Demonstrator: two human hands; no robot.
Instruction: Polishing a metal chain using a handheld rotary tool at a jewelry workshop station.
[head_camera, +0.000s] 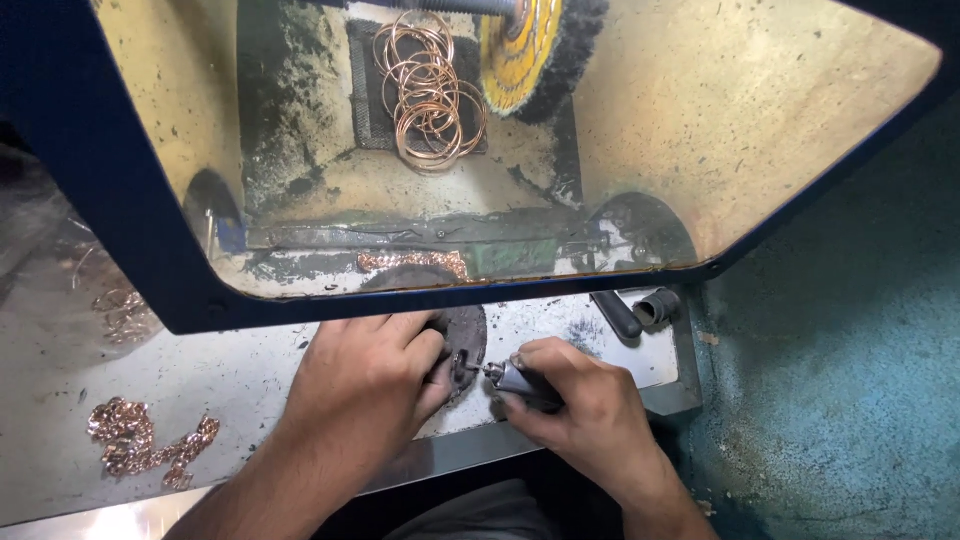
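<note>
Yellow buffing wheel (520, 50) above copper rings (430, 90)

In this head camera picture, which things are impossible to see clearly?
- Small piece in left hand: hidden by its fingers.
- Tool tip of rotary handpiece in right hand: too small.
- Buffing wheel: top cut by the frame edge.
- Copper rings: count unclear, overlapping.

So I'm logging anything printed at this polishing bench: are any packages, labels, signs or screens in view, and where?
None can be made out: no package, label, sign or screen shows on the bench, inside the blue dust hood, or near the left hand and right hand.
</note>
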